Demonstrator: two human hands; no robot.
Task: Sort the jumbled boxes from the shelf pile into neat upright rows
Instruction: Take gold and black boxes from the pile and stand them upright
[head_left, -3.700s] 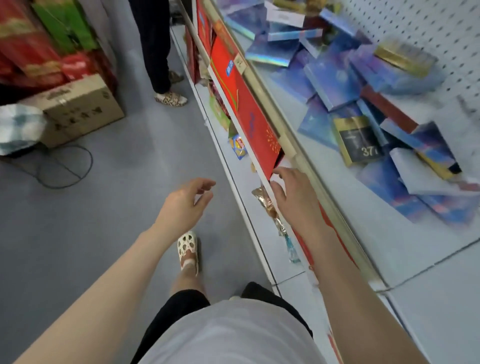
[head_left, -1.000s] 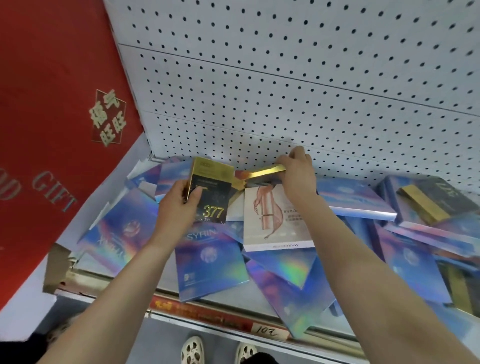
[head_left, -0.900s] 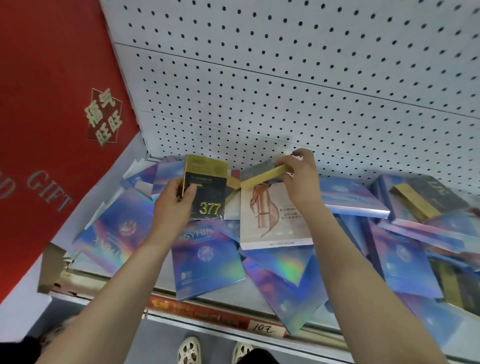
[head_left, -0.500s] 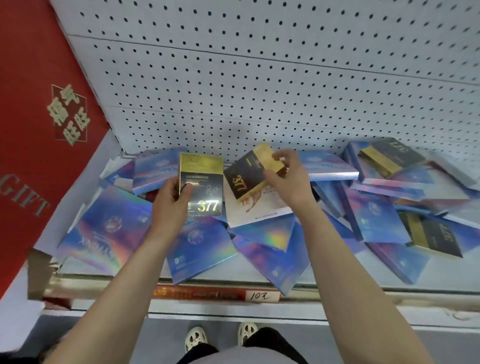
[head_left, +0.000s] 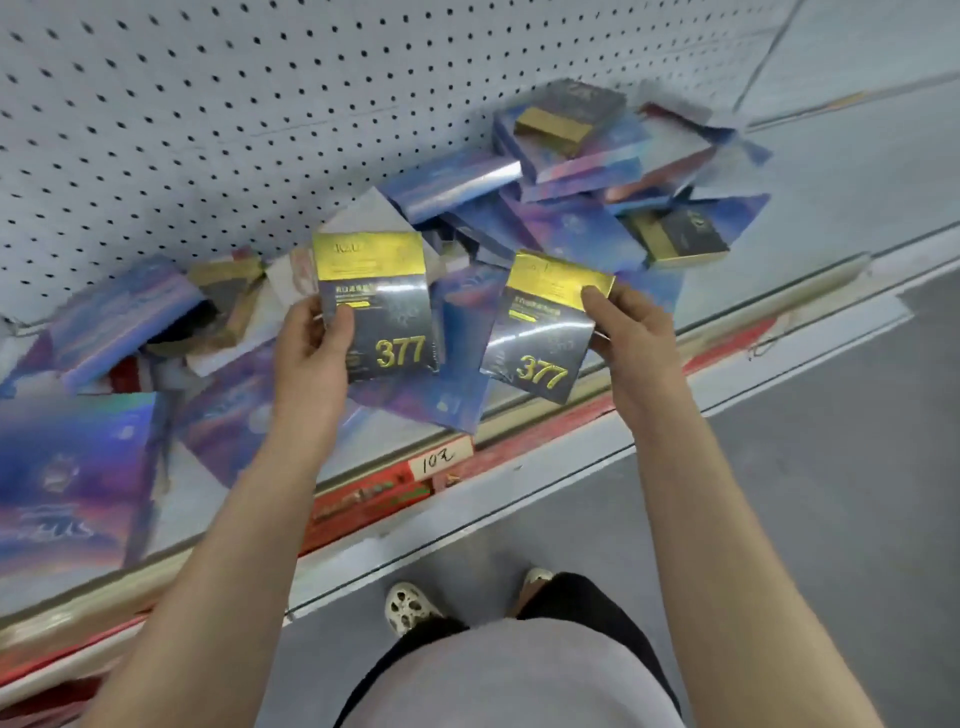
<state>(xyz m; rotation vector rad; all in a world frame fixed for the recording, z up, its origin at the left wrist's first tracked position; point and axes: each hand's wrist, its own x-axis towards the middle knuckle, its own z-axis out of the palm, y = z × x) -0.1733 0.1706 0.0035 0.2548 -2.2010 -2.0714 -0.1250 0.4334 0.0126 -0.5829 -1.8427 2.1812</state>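
From the head view, both forearms reach out over the shelf edge (head_left: 519, 452). The left hand (head_left: 311, 358) pinches 1 dark "377" box (head_left: 379, 306) upright, thumb across its face. The right hand (head_left: 631, 338) grips a second "377" box (head_left: 545, 325), tilted, above the jumbled pile (head_left: 545, 208).
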